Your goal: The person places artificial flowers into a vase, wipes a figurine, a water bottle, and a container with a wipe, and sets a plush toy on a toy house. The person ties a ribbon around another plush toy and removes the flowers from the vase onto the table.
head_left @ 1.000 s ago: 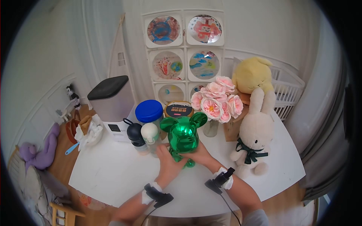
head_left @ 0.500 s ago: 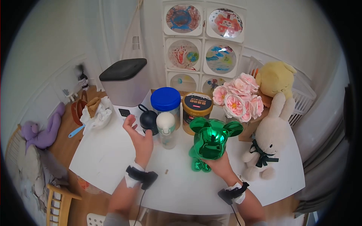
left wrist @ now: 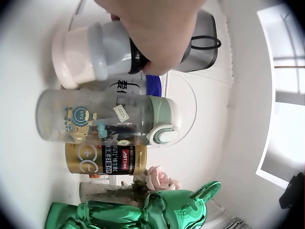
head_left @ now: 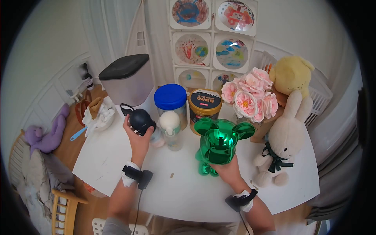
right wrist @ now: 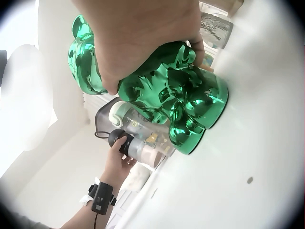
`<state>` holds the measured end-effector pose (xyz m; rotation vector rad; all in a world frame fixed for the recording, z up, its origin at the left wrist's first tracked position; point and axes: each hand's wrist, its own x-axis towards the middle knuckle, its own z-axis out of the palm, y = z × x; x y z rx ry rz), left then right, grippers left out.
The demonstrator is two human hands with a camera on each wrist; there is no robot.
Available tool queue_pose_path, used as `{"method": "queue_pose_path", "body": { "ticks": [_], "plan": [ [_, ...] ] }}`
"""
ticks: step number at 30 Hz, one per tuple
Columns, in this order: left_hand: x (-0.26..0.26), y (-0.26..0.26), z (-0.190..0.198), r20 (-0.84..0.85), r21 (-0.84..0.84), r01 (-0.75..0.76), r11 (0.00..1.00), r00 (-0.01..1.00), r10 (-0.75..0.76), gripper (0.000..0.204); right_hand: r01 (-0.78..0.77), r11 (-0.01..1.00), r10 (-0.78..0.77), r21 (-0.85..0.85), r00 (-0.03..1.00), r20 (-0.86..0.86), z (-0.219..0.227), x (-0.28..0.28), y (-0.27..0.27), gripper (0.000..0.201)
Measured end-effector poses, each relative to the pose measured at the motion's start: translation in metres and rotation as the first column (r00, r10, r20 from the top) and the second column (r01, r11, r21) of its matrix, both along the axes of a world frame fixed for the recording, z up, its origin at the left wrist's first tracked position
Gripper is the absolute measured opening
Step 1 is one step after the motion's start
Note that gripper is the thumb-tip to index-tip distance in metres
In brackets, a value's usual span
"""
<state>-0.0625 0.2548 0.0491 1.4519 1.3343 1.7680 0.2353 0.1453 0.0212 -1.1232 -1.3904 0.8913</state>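
Note:
My left hand (head_left: 138, 145) grips a drink bottle (head_left: 140, 121) round its black top, thumb on the near side. In the left wrist view, the bottle's pale pink and grey lower part (left wrist: 90, 53) shows below my fingers. My right hand (head_left: 228, 172) holds a shiny green bear figurine (head_left: 219, 144) round the body, under its big round-eared head. The figurine's feet (right wrist: 188, 138) are at the tabletop in the right wrist view. Between the two hands, close beside the black-topped bottle, stands a clear bottle (head_left: 170, 131) with a white and pale green lid.
Behind stand a blue-lidded jar (head_left: 170, 98), a gold tub (head_left: 204, 105) and a tall dispenser (head_left: 129, 82) with a dark lid. Pink flowers (head_left: 250, 96) in a vase and a white plush rabbit (head_left: 285, 145) are on the right. All share the white table (head_left: 172, 196).
My left hand has let go of the green figurine, moved left with fingers spread, and taken hold of the black-topped bottle. My right hand has kept its hold on the figurine.

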Motion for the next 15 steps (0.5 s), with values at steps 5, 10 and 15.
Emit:
{"method": "queue_pose_path", "body": {
  "ticks": [5,10,15],
  "plan": [
    [-0.053,0.022,-0.041,0.157,-0.232,-0.104,0.967,0.977,0.142,0.086,0.044,0.998,-0.044,0.036,0.999,0.005,-0.007,0.000,0.001,0.075],
    [-0.059,0.012,-0.043,0.138,-0.464,-0.083,0.882,0.977,0.165,0.091,0.080,0.994,-0.081,0.075,0.997,-0.001,-0.005,-0.003,0.000,0.073],
    [-0.070,0.025,-0.054,0.149,-0.608,0.016,0.794,0.984,0.094,0.089,0.074,0.993,-0.076,0.095,0.997,0.020,-0.010,-0.001,0.001,0.072]
  ]
}}
